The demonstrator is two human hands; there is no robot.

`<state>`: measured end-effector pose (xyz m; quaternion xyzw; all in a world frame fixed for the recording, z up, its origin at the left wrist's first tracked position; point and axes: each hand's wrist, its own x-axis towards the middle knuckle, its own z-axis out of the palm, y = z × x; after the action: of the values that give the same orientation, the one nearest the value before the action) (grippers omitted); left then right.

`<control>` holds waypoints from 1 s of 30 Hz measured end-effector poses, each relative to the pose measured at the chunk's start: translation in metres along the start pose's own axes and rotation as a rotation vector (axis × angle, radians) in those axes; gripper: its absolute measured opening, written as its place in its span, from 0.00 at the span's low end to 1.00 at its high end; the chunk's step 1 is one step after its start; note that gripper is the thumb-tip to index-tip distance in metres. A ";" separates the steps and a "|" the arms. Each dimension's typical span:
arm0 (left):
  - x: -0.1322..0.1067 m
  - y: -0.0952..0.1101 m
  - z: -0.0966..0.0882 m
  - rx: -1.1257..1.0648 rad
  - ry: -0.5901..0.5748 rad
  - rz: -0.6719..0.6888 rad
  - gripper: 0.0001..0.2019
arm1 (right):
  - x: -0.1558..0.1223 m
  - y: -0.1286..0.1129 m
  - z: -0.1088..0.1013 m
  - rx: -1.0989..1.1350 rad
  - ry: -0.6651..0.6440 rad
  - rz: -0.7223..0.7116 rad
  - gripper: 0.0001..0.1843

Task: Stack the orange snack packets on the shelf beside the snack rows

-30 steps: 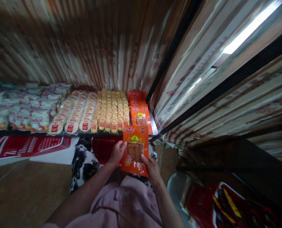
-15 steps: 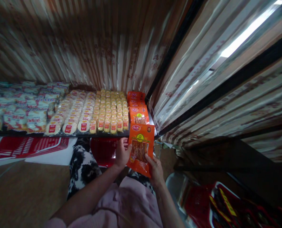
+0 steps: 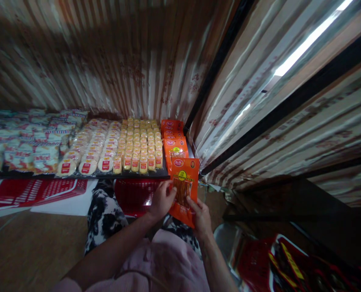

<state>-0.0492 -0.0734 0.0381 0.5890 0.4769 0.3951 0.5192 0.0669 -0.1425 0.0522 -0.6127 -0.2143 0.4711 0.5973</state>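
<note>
An orange snack packet (image 3: 184,190) with a clear window showing brown sticks is held in front of the shelf edge. My right hand (image 3: 201,215) grips its lower right side, thumb on the front. On the left side my left hand (image 3: 163,198) pinches the packet, its thumb over the window and its other fingers partly hidden behind. Just beyond, more orange packets (image 3: 174,147) lie overlapping in a row on the shelf's right end. Small yellow wrapped cakes (image 3: 143,148) stand in tight rows beside them.
Round white wrapped crackers (image 3: 87,164) and white-blue bags (image 3: 46,156) fill the dark shelf (image 3: 131,175) leftward. Red baskets (image 3: 37,192) sit below. A dark post (image 3: 212,77) and pleated curtain (image 3: 143,56) border the shelf. At lower right stands a red basket (image 3: 256,259) holding packets.
The held packet has shifted slightly right and turned a little. My left hand has moved right with it, its thumb now further over the front. My right hand keeps its grip.
</note>
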 end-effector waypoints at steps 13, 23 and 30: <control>-0.010 0.010 0.003 -0.314 -0.303 -0.080 0.20 | -0.005 0.013 0.011 -0.275 0.010 -0.220 0.24; -0.016 0.014 0.011 -0.281 -0.223 -0.234 0.09 | -0.008 0.031 0.017 -0.521 -0.032 -0.430 0.17; -0.017 0.015 0.010 -0.389 -0.187 -0.414 0.16 | -0.007 0.040 0.019 -0.612 -0.039 -0.548 0.19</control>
<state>-0.0415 -0.0920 0.0520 0.4023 0.4523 0.3090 0.7335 0.0358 -0.1453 0.0203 -0.6731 -0.5112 0.2206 0.4868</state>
